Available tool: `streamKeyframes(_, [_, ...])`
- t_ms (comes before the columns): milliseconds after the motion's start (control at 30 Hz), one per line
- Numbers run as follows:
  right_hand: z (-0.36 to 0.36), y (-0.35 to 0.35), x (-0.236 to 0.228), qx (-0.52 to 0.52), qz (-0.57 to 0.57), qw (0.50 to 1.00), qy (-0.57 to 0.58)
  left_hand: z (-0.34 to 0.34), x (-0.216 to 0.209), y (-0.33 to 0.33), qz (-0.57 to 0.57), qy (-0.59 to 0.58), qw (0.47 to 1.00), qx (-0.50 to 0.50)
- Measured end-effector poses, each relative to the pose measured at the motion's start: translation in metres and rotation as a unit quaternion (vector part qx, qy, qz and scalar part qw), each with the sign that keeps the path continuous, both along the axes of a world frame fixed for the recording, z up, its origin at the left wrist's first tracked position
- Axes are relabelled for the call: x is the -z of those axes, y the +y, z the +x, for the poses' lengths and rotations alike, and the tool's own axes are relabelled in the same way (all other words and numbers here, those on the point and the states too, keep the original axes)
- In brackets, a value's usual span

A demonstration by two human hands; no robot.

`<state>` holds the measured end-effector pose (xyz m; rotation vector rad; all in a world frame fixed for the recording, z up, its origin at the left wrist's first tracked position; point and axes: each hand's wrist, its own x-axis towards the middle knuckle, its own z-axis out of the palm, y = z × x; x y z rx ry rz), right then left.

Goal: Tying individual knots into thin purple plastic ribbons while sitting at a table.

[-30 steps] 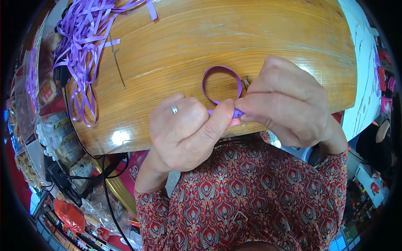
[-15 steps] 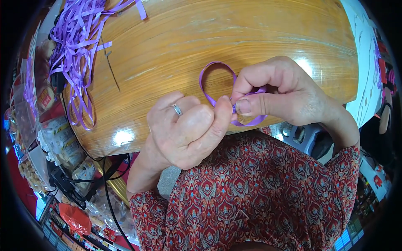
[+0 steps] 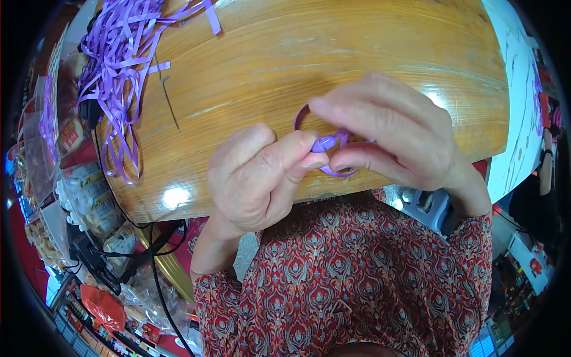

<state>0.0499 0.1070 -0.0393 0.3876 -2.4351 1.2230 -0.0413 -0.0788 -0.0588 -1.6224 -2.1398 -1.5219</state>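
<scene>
Between the thumb and finger of my left hand (image 3: 256, 175) is a small knot-like bunch of purple ribbon (image 3: 325, 144), held above the near edge of the table. My right hand (image 3: 395, 128) is just to the right of it, thumb and fingers spread apart around the ribbon. Loops of the same ribbon curve out behind and below the bunch, partly covered by the right hand. Whether the right fingers touch a loop cannot be made out.
A heap of purple ribbons (image 3: 122, 53) hangs over the table's left side. A thin dark hooked wire tool (image 3: 169, 98) lies beside it on the wooden table (image 3: 250, 71). Clear packets (image 3: 92, 190), black cables (image 3: 156, 268) and a red bag (image 3: 102, 306) are at the lower left.
My right thumb and fingers have let go of the knot and spread apart. My left hand keeps its pinch, and the purple bunch now shows between the hands.
</scene>
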Motion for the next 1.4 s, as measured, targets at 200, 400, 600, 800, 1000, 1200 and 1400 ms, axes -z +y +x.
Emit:
streamKeyframes(200, [0.001,0.004,-0.001,-0.032,0.057,0.993,0.094,-0.002,0.002,-0.004,0.001,-0.015,1.0,0.012])
streamKeyframes(400, [-0.003,0.001,-0.002,-0.029,0.051,0.994,0.092,-0.001,-0.003,-0.002,0.007,-0.043,0.999,0.017])
streamKeyframes(600, [-0.001,0.001,-0.008,-0.046,-0.016,0.998,-0.038,-0.002,-0.009,0.001,-0.011,0.038,0.999,0.023])
streamKeyframes(800, [-0.004,0.0,-0.007,-0.051,-0.011,0.998,-0.036,-0.002,-0.001,-0.001,0.005,-0.018,1.0,0.019])
streamKeyframes(1000, [-0.006,0.002,0.003,-0.055,0.099,0.989,0.095,-0.005,-0.003,-0.003,-0.007,-0.045,0.998,0.03])
streamKeyframes(1200, [-0.006,0.005,-0.002,-0.057,0.171,0.976,0.126,-0.005,-0.004,-0.004,-0.007,-0.044,0.999,0.028])
streamKeyframes(1400, [0.0,0.005,-0.009,-0.148,-0.05,0.984,-0.086,-0.01,-0.006,-0.004,0.008,0.074,0.99,0.12])
